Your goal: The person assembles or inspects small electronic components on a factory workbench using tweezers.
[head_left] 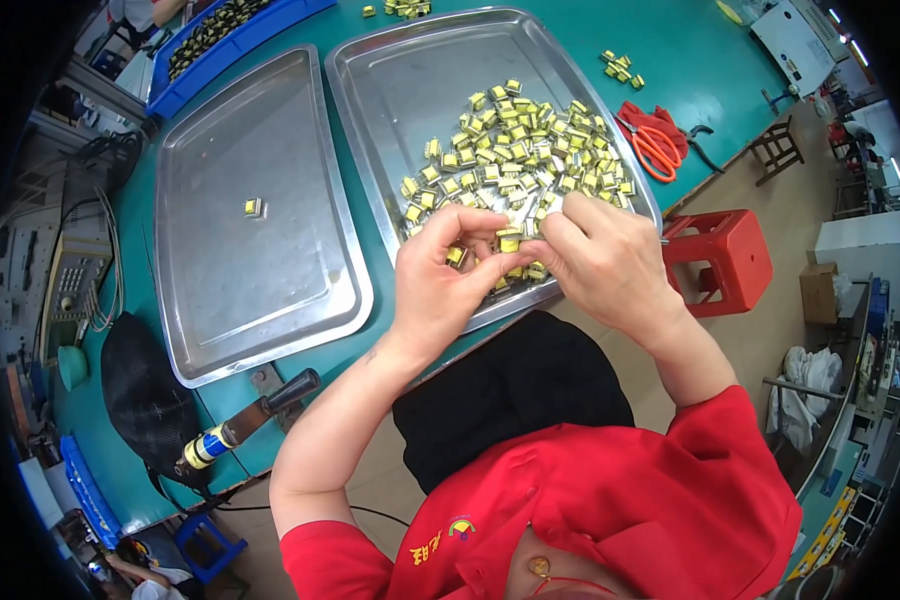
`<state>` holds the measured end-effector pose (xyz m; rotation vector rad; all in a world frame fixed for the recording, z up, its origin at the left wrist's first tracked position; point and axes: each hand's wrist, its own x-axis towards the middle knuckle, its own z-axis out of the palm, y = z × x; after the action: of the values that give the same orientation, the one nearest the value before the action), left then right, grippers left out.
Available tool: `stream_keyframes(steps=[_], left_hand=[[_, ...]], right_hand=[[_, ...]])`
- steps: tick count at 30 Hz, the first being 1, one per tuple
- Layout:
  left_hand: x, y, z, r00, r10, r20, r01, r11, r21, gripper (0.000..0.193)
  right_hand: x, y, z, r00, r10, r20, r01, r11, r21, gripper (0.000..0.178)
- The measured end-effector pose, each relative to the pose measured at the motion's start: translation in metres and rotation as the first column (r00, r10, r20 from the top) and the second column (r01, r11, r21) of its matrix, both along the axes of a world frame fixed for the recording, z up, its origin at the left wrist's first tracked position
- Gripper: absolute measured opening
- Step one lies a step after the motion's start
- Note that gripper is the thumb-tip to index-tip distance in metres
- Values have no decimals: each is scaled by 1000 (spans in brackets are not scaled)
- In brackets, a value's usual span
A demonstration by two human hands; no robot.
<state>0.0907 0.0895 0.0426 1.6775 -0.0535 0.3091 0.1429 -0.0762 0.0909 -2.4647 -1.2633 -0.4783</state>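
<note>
Two steel trays [270, 330] on the counter [670, 60]. Left tray has just one little yellow part [253, 207]; the right tray [390, 60] has a pile [525, 150], too many to count. One pair of orange scissors [653, 143], one red stool [727, 255].

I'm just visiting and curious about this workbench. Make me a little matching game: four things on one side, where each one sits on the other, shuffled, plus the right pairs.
Things:
1. left tray
2. right tray
3. orange scissors
4. red stool

Places or states:
A. on the floor beside the table
B. holds a pile of small yellow parts
C. holds one lone small part
D. on the green table, right of the trays

Pairs: 1-C, 2-B, 3-D, 4-A
</note>
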Motion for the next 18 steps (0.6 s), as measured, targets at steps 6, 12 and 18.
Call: stream_keyframes(steps=[6, 12, 18], left_hand=[[2, 5, -3, 1000, 12, 16, -12, 1000, -21, 33], [7, 16, 9, 974, -188, -124, 24, 635, -772, 26], [7, 23, 3, 919, -380, -101, 99, 471, -877, 19]], right_hand=[[17, -21, 3, 983, -78, -167, 106, 980, 166, 11], [42, -47, -12, 941, -88, -326, 141, 980, 141, 18], [44, -39, -22, 912, -40, -408, 35, 999, -19, 27]])
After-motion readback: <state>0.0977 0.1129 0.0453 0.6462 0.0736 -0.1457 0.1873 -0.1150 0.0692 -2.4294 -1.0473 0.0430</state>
